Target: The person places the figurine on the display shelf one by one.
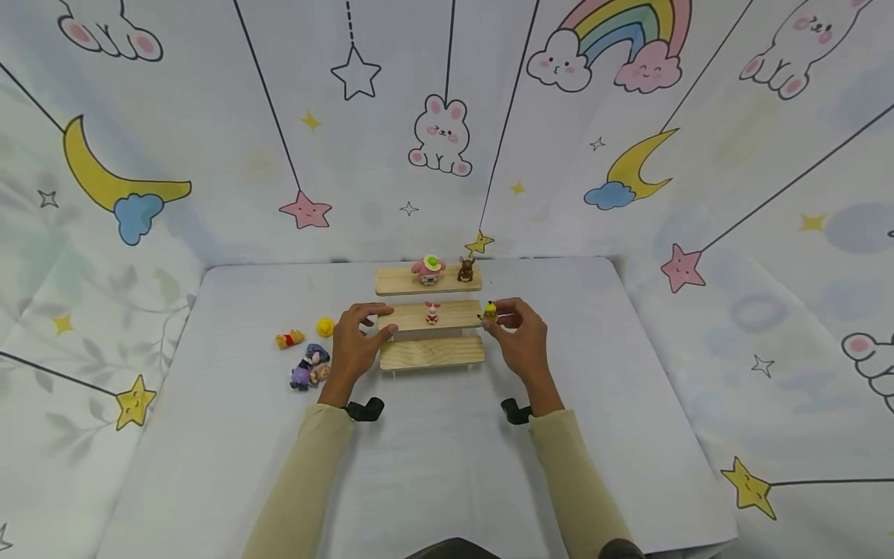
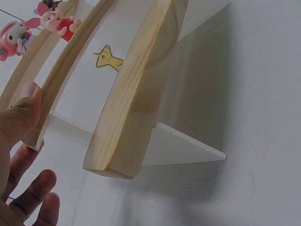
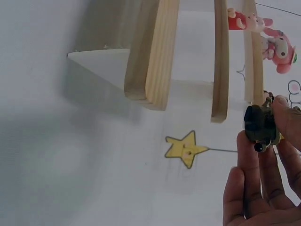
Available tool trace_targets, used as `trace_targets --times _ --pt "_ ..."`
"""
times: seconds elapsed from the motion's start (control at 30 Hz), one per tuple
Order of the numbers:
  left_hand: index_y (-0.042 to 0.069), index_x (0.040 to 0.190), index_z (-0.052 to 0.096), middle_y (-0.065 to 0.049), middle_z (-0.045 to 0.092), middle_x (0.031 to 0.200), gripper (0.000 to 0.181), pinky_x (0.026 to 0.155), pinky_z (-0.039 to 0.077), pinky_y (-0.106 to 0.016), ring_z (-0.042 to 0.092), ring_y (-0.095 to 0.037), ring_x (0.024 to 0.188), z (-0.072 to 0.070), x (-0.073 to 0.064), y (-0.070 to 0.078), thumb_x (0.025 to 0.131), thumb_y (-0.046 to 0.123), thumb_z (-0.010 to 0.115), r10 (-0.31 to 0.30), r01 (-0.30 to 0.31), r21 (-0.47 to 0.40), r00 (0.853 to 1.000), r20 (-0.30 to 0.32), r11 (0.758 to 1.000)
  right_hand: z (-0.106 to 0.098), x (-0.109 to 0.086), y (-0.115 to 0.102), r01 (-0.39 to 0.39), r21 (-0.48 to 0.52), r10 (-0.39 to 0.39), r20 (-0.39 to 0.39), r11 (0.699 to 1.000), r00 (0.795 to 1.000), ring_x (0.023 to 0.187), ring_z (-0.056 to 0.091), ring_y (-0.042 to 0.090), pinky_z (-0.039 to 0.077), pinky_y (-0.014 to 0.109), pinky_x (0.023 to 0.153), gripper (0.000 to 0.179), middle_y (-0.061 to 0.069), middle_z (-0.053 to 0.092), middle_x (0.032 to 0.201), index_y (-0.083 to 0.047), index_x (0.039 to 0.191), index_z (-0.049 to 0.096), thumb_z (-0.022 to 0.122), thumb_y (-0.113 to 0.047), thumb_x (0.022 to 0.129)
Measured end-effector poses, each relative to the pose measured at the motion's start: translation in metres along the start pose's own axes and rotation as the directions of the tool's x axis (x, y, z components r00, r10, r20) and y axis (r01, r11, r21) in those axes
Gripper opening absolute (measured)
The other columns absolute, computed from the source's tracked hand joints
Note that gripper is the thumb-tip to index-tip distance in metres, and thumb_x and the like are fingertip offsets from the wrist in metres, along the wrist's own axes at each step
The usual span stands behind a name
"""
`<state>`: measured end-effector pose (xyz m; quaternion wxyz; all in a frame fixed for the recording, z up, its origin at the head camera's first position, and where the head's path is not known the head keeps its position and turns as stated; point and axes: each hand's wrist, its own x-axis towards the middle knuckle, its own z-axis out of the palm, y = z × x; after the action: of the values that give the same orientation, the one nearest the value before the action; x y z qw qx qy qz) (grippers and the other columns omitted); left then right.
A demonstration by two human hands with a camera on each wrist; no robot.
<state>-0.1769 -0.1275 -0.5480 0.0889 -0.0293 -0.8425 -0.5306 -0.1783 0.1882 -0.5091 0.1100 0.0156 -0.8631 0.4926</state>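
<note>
White table (image 1: 649,466) carries wooden shelves (image 1: 431,353) — and figurines (image 1: 300,378).

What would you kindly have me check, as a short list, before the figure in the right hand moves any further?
1. Figure held: ok; the right hand pinches the yellow-and-green figure.
2. Shelf held: ok; the left hand grips the left end of the middle shelf.
3. Room on that shelf: ok; bare wood shows right of the pink figure in red.
4. Held figure resting on the shelf: not ok; it is off the right end.
5. Top-shelf figures upright: ok; the pink figure in a hat and brown figure both stand.
6. Held figure's base flat: cannot tell.
</note>
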Motion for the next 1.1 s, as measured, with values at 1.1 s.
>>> trace_targets --times 1.1 --pt "0.021 0.124 0.078 -0.006 0.068 0.136 0.03 0.09 0.049 -0.047 0.06 -0.032 0.111 0.0 0.0 0.0 0.095 0.027 0.082 0.016 -0.016 0.007 1.0 -0.002 1.0 0.031 0.013 -0.013 0.032 0.073 -0.035 0.032 0.997 0.999 0.1 0.073 0.023 0.056 0.058 0.095 0.034 0.006 0.075 0.109 -0.014 0.113 0.069 0.089 -0.012 0.086"
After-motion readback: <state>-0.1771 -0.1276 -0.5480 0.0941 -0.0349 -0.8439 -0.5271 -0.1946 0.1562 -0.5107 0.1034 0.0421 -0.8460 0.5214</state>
